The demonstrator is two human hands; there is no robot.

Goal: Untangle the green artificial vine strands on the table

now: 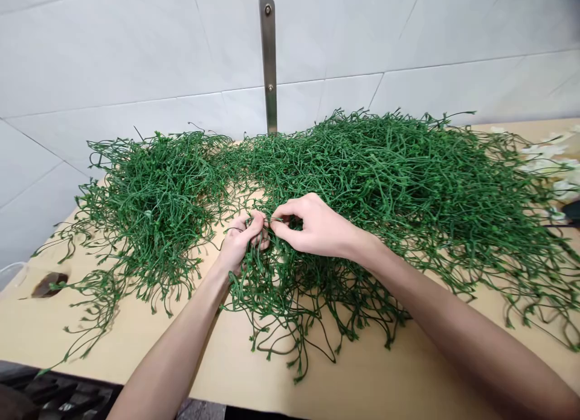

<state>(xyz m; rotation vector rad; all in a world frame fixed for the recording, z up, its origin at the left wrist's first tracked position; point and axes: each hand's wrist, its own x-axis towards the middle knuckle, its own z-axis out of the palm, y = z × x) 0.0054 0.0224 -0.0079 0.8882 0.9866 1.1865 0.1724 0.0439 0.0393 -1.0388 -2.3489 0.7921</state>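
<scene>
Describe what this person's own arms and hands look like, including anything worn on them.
The left hand and right hand are ungloved, with no ring or watch visible. The left forearm and right forearm are bare and slim, widening away from the wrists; no sleeve, bracelet or clear marking shows.
</scene>
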